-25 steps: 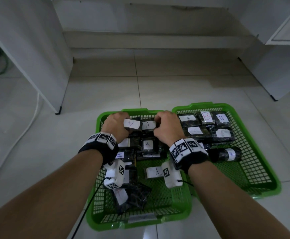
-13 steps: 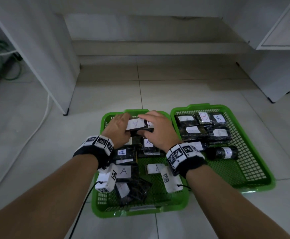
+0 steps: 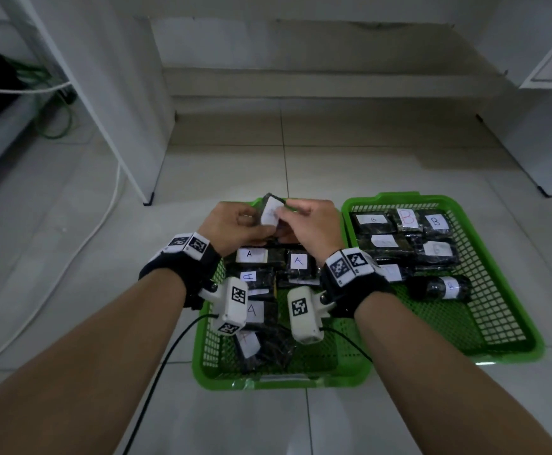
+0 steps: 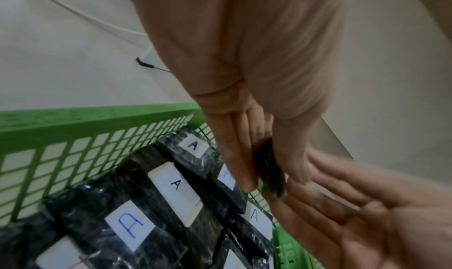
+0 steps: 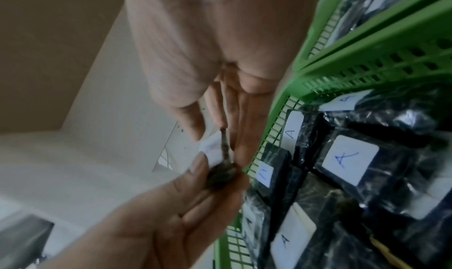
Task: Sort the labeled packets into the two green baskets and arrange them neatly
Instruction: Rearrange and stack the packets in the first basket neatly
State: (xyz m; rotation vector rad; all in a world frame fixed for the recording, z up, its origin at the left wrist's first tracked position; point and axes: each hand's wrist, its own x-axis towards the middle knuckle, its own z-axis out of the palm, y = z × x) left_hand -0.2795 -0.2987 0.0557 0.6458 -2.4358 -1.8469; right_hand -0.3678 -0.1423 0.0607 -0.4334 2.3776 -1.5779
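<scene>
Both hands hold one black packet (image 3: 270,213) with a white label, tilted on edge above the far end of the left green basket (image 3: 202,356). My left hand (image 3: 254,223) pinches it between thumb and fingers (image 4: 234,157). My right hand (image 3: 292,218) grips its other side; in the right wrist view the packet (image 5: 221,174) shows edge-on between the two hands. Packets marked A (image 3: 250,254) (image 3: 297,260) (image 4: 176,186) lie in the left basket. Packets marked B (image 3: 407,218) (image 3: 434,221) fill the far part of the right green basket (image 3: 497,349).
A rolled packet (image 3: 442,287) lies loose in the middle of the right basket. Crumpled packets (image 3: 261,349) sit at the near end of the left basket. A white cabinet panel (image 3: 130,126) and a white cable (image 3: 110,198) are at the left.
The packet came up from the far row of the left basket and turned from flat to on edge. Both hands rose with it and closed in together.
</scene>
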